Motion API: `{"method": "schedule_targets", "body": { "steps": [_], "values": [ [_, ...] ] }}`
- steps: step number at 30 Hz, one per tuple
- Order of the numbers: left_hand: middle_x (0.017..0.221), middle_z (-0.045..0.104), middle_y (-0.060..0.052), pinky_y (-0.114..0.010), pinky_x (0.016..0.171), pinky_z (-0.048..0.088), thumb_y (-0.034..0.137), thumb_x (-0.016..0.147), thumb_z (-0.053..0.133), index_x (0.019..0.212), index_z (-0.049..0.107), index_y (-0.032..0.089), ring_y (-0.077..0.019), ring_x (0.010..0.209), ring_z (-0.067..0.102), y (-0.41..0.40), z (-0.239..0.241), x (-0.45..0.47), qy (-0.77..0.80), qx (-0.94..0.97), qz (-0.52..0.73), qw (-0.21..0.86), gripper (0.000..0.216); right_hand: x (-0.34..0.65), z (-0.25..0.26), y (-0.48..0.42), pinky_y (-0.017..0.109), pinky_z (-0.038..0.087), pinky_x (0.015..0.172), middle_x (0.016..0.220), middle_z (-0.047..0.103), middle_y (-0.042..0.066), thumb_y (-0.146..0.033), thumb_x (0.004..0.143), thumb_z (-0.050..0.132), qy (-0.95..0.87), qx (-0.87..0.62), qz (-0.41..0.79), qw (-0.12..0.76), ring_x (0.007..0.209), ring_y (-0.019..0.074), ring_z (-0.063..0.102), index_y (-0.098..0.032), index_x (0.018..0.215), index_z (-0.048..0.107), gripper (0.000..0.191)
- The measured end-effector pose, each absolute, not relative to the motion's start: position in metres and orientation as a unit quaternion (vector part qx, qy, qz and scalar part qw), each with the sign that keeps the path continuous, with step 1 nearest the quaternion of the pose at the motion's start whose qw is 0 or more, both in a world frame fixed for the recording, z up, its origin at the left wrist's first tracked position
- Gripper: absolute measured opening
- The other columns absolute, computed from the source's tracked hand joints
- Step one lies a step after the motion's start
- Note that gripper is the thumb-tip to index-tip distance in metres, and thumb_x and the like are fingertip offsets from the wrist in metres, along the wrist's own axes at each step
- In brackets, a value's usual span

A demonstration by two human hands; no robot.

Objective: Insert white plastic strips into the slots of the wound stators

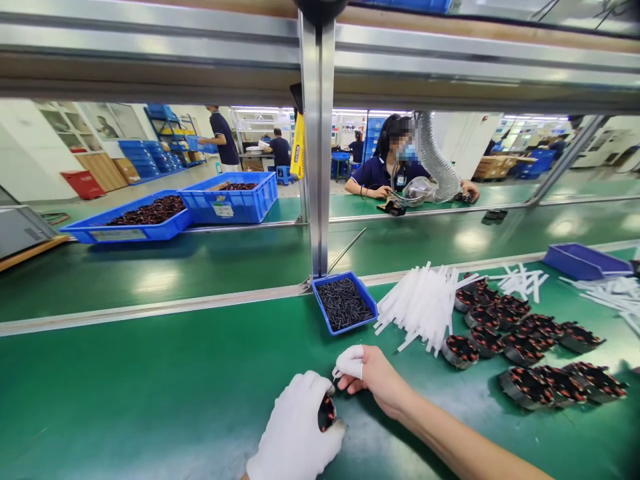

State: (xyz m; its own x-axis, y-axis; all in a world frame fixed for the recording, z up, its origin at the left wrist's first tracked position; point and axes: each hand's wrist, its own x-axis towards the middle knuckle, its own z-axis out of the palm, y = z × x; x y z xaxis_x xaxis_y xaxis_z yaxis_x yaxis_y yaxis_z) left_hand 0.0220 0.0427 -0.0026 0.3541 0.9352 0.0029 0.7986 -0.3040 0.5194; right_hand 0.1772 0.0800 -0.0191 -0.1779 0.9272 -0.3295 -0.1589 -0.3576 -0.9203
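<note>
My left hand [295, 430], in a white glove, is closed round a small round wound coil part [327, 413] with dark and red windings, held near the table's front edge. My right hand [373, 377] is bare, with white finger cots on the fingertips. Its fingers are pinched together just above the coil part, on something too thin to make out. Just beyond my hands lies a small blue tray [320, 288] of short dark sleeves. A loose heap of white tubes [423, 307] lies to its right.
Several wound coil parts [520, 340] lie in rows on the green table [125, 387] at the right. More white tubes [615, 297] and a blue tray [585, 261] sit far right. Two blue bins [175, 213] stand across the belt. A person [395, 170] works opposite. A metal post [317, 153] rises ahead.
</note>
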Motion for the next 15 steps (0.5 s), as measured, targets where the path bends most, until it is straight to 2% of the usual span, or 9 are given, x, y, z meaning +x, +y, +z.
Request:
{"method": "schedule_targets", "body": {
  "steps": [9, 15],
  "values": [
    [0.082, 0.054, -0.001, -0.029, 0.066, 0.034, 0.018, 0.063, 0.050, 0.078, 0.051, 0.023, -0.0201, 0.079, 0.048, 0.0428, -0.0013, 0.0227, 0.550, 0.793, 0.146, 0.216, 0.016, 0.1789, -0.0175, 0.0818, 0.018, 0.039, 0.045, 0.055, 0.061, 0.000, -0.035, 0.059, 0.071, -0.391, -0.485, 0.673, 0.399, 0.049, 0.0092, 0.056, -0.013, 0.060, 0.059, 0.025],
    [0.080, 0.054, -0.001, -0.029, 0.065, 0.036, 0.018, 0.063, 0.051, 0.074, 0.050, 0.022, -0.0200, 0.077, 0.047, 0.0432, 0.0025, 0.0237, 0.546, 0.800, 0.134, 0.211, 0.011, 0.1793, -0.0190, 0.0813, 0.018, 0.040, 0.045, 0.060, 0.062, 0.001, -0.033, 0.061, 0.068, -0.414, -0.480, 0.665, 0.394, 0.051, 0.0097, 0.057, -0.013, 0.061, 0.060, 0.021]
  ]
}}
